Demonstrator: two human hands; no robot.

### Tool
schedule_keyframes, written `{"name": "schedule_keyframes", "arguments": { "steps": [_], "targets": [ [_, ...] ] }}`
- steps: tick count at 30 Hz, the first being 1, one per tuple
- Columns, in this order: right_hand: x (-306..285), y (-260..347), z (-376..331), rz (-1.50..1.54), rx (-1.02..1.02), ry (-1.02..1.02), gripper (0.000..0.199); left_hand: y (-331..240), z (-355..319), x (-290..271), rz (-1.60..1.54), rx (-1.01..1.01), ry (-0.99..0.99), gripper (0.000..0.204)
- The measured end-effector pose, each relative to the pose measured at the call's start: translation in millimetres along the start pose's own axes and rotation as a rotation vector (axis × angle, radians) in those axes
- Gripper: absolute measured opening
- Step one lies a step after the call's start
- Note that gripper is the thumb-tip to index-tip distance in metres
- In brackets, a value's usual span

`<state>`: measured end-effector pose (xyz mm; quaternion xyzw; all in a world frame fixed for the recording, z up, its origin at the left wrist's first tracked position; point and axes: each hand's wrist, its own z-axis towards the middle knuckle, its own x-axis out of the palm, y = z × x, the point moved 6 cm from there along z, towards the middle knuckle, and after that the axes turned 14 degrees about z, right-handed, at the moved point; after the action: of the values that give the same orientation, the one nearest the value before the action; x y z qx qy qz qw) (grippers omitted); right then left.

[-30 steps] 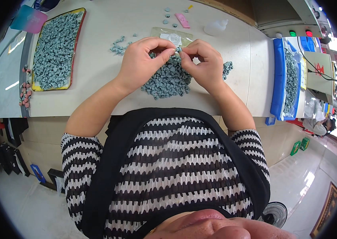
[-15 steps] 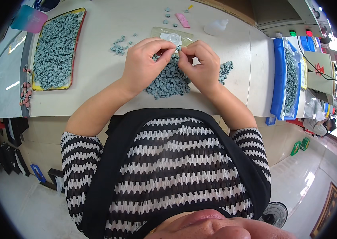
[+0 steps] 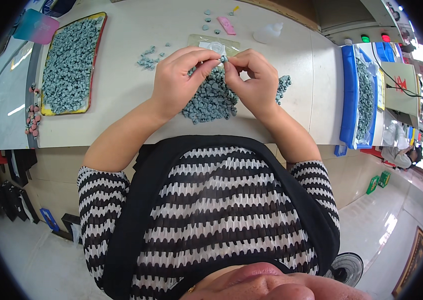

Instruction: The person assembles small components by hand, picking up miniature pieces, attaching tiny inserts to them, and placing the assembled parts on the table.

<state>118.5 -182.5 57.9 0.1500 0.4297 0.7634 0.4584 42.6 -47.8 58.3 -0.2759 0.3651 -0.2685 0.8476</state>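
A small grey-green piece (image 3: 223,59) is held between my fingertips above the table; its exact kind is too small to make out. My left hand (image 3: 179,77) pinches with thumb and forefinger at the left side of it. From the other side my right hand (image 3: 254,77) grips the same piece between thumb and forefinger. Under and between my hands lies a heap of similar grey-green pieces (image 3: 209,105), partly hidden by them. Just beyond my fingertips, a clear round dish (image 3: 217,47) rests on a yellowish transparent sheet (image 3: 199,39).
At the left stands a yellow, red-rimmed tray (image 3: 90,97) full of such pieces, near a blue-pink container (image 3: 36,27). A few loose pieces (image 3: 147,61) lie left of my hands. Farther back are a pink packet (image 3: 227,25) and a white bottle (image 3: 268,32). A blue bin (image 3: 347,95) stands right.
Both hands stay nearly in place, still holding the small piece. It shows slightly more between my fingertips, and the whole view has shifted a little.
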Motion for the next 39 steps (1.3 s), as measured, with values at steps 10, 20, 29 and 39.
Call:
{"name": "schedule_keyframes", "arguments": {
  "steps": [10,20,29,39],
  "targets": [
    [0,4,2,-0.028,-0.071,0.047,0.012,-1,-1,1,0.069,0.023,0.000,0.015],
    [0,9,3,-0.038,-0.133,0.063,0.014,-2,-2,-1,0.081,0.081,-0.029,0.015],
    [-1,-3,0,0.042,0.008,0.071,0.011,4,-1,2,-0.010,-0.055,0.029,0.009],
    [1,-11,-3,0.098,0.130,0.085,0.021,6,-1,3,-0.042,-0.058,0.062,0.008]
  ]
}}
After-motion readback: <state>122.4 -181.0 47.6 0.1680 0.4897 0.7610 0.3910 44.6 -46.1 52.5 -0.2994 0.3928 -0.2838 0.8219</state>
